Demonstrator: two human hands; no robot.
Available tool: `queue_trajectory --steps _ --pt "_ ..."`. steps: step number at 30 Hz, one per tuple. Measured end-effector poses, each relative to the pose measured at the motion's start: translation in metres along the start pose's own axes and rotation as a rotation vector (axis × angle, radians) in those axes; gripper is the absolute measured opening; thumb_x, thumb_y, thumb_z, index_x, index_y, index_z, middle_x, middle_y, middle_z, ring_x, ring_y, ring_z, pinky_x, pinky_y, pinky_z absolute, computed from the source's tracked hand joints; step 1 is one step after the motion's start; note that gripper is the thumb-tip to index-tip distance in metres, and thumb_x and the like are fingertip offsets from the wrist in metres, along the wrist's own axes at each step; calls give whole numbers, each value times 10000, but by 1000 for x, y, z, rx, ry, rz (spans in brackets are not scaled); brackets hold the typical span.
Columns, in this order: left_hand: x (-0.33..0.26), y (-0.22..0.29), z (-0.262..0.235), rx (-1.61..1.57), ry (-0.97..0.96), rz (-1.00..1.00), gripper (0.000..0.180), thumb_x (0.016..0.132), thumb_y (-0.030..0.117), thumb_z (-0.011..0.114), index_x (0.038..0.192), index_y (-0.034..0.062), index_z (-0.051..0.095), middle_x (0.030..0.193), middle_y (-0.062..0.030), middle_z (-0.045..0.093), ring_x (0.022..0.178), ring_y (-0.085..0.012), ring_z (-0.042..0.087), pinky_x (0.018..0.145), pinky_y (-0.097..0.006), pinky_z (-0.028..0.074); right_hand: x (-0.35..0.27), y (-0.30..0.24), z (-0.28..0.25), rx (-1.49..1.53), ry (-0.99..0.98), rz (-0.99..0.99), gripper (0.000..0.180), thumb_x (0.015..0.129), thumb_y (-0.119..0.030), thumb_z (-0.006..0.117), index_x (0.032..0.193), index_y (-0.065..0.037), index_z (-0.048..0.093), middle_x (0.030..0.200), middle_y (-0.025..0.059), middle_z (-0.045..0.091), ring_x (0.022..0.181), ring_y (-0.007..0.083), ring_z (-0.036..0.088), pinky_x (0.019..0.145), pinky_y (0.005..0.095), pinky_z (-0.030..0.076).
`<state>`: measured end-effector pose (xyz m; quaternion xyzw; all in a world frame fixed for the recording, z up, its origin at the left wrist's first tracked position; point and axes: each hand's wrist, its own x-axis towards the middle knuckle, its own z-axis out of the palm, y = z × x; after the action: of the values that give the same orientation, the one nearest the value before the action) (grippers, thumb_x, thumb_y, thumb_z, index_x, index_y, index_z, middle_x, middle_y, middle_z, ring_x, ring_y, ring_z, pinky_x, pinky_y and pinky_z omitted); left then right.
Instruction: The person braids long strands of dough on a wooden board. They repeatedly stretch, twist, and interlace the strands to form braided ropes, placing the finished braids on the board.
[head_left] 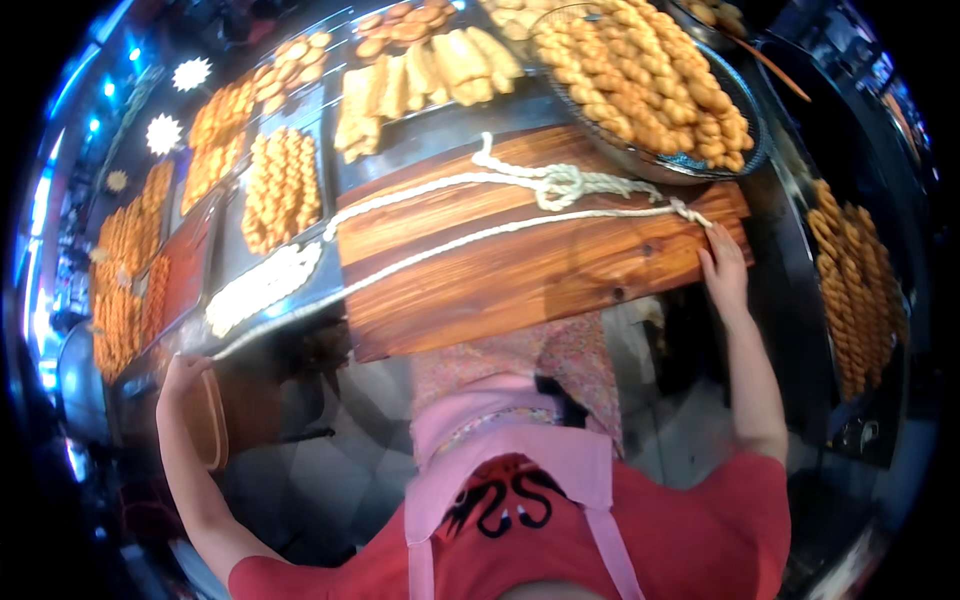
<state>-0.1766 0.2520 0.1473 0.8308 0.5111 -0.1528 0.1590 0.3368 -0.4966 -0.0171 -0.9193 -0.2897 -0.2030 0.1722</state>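
Observation:
A long, thin pale dough strand (440, 254) runs slantwise across the wooden board (560, 265) and past its left edge. My left hand (183, 375), out at the far left, is closed on the strand's end. My right hand (727, 268) lies at the board's right edge, fingers stretched out and thumb apart, fingertips touching the strand's other end. Behind it, a second dough strand (420, 187) lies on the board with a looped, knotted bunch (562, 187) toward its right. Left of the board rests a bright white piece of twisted dough (262, 290), its detail washed out by glare.
A large round basket (755, 120) heaped with fried dough twists (650, 80) stands at the board's back right corner. Trays of fried twists (280, 190) and long golden pastries (425, 80) line the back and left. More brown twists (850, 290) sit at far right.

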Motion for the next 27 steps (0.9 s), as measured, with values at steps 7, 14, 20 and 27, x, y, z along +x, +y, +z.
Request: queue_trajectory --steps 7,14,20,27 --pt "31 83 -60 -427 503 173 268 825 281 681 799 17 644 601 -24 540 491 -121 489 429 -290 379 31 25 5 -302 -90 220 383 918 -270 525 1237 -58 520 1174 128 572 1079 311 533 892 430 435" --pt "14 -110 -23 -6 298 -154 338 778 309 719 982 49 648 651 -30 581 507 -128 517 454 -304 419 -35 15 -6 84 -165 -47 281 962 -210 486 1206 -84 545 1281 97 536 1260 242 442 1050 411 279" --pt "63 -32 -62 -402 644 88 312 834 351 656 808 41 669 626 -35 599 455 -137 474 405 -319 369 61 14 -18 412 104 336 163 956 -147 490 1022 -34 586 873 126 640 777 227 614 689 329 478" --pt "36 -219 -70 577 618 63 487 841 497 572 939 29 667 820 -201 651 730 -313 647 632 -424 480 -8 -13 9 18 -62 -70 316 854 -128 609 1155 -35 585 1216 177 575 1147 332 525 1008 431 364"
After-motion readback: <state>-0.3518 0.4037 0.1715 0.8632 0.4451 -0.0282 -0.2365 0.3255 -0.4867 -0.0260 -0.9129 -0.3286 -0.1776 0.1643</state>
